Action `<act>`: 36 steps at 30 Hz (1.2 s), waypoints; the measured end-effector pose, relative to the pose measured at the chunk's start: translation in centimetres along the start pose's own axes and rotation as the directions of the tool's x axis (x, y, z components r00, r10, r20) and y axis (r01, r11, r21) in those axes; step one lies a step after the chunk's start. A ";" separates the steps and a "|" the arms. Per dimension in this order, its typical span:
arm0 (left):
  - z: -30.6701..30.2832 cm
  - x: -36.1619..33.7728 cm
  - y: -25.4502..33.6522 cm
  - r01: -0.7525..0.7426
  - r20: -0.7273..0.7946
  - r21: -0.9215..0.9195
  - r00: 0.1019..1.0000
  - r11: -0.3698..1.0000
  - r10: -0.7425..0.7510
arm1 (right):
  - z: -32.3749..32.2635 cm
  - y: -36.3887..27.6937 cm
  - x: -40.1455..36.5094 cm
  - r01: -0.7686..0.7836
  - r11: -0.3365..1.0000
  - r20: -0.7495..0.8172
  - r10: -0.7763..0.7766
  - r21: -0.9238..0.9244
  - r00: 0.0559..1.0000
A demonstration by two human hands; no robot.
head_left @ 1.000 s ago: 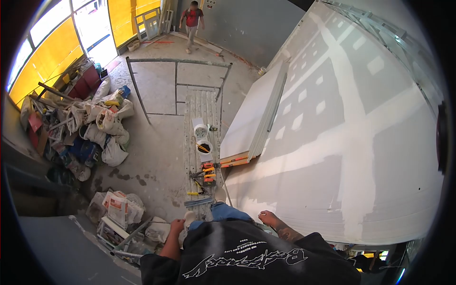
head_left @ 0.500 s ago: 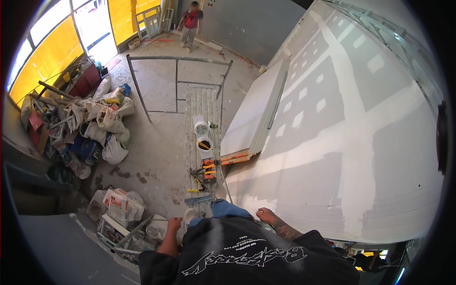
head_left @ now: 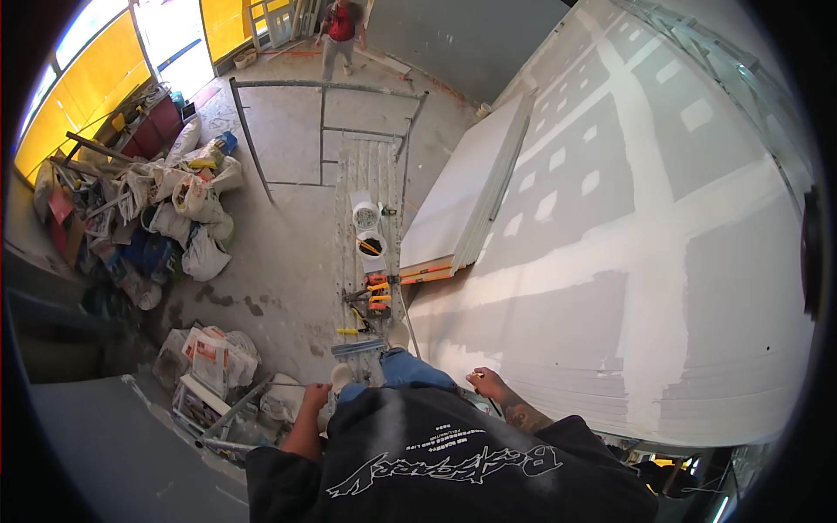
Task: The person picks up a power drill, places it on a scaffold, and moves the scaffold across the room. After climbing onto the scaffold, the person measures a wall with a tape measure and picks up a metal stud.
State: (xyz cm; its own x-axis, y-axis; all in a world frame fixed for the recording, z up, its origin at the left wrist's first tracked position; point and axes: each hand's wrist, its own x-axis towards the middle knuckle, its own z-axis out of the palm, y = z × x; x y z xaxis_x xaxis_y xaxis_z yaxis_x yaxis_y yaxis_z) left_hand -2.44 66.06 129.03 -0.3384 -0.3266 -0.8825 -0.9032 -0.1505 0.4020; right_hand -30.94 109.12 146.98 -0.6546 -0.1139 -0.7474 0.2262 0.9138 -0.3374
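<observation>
My right hand [head_left: 489, 384] is curled in front of my right hip, with a small pale thing at its fingertips, too small to name. By my left thigh hangs my left hand [head_left: 317, 397], its fingers curled; whatever they hold, if anything, is hidden. Below me runs a spattered metal plank [head_left: 348, 253], where my feet stand. Near my feet on it lie short metal profiles [head_left: 357, 347], a yellow-handled tool [head_left: 351, 330] and orange-and-black power tools [head_left: 378, 301]. Farther along are a white bucket [head_left: 366, 215] and another bucket with dark contents [head_left: 372, 244].
A plasterboard wall [head_left: 593, 331] with pale filled joints rises on my right; stacked boards [head_left: 466, 187] lean there. A metal frame [head_left: 323, 84] stands at the plank's far end. Filled sacks [head_left: 205, 253] and debris lie left. A person in red [head_left: 339, 26] is beyond.
My right hand has shifted slightly left and down, and a small pale thing shows at its fingers. The view has tilted a little. The person beyond has come nearer.
</observation>
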 end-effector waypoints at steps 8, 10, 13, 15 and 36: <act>1.4 -8.0 7.6 0.118 0.514 0.157 0.838 0.980 -0.183 | -2.4 -3.2 -0.8 -0.189 0.981 0.141 0.183 0.033 0.973; 2.6 -6.3 6.1 0.090 0.578 0.180 0.796 0.980 -0.179 | -1.4 -0.7 1.4 -0.144 0.989 0.126 0.140 0.027 0.982; 4.6 -5.1 7.3 -0.023 0.588 0.276 0.795 0.961 -0.150 | -1.1 0.6 3.3 -0.054 0.996 0.150 0.063 -0.067 0.987; 4.3 -7.5 11.4 -0.117 0.637 0.321 0.761 0.940 -0.123 | -1.6 -0.3 3.7 -0.165 0.986 0.156 0.169 -0.034 0.973; 16.3 2.6 3.2 0.205 0.081 0.786 0.901 0.584 -0.427 | 13.0 1.3 35.2 0.010 0.995 0.226 -0.033 0.102 0.974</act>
State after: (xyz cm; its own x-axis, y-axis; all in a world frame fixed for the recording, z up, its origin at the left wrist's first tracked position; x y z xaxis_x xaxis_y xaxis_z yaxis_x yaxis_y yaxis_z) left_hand -10.54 79.89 124.03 0.0593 -0.1538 -0.9863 -0.8041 0.5782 -0.1385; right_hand -44.32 101.21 112.86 -0.4816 -0.2297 -0.8457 0.2919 0.8679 -0.4020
